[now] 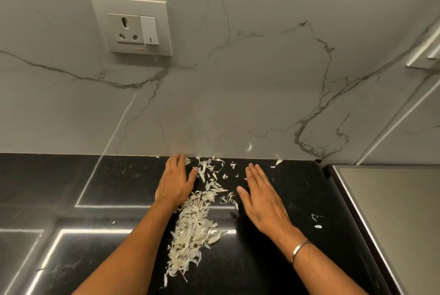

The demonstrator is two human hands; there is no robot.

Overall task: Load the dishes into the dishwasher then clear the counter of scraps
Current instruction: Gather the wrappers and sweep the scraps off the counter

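Two hands lay flat on the black counter (119, 180), one on each side of a mess of pale scraps (192, 228). The left hand (175, 182) had its fingers straight and loose, holding nothing, and its fingertips reached the line where the counter met the marble wall (238, 92). They looked a bit blurry there. The right hand (263, 199) was flat too, fingers straight and close together, holding nothing, and it stopped just short of the wall. A thin metal bangle (300, 250) sat on the right wrist.

The scraps ran in a long strip between the hands, thin and spread out near the wall and thick in a heap closer to the person. A few small bits (316, 222) lay apart on the right, near the edge of a grey metal surface (392, 211). One more bit (278, 162) sat right by the wall.

On the left, a wide stretch of counter went on past the left hand, with bright lines of light shining on it. A white plug socket (132, 26) was up on the wall.
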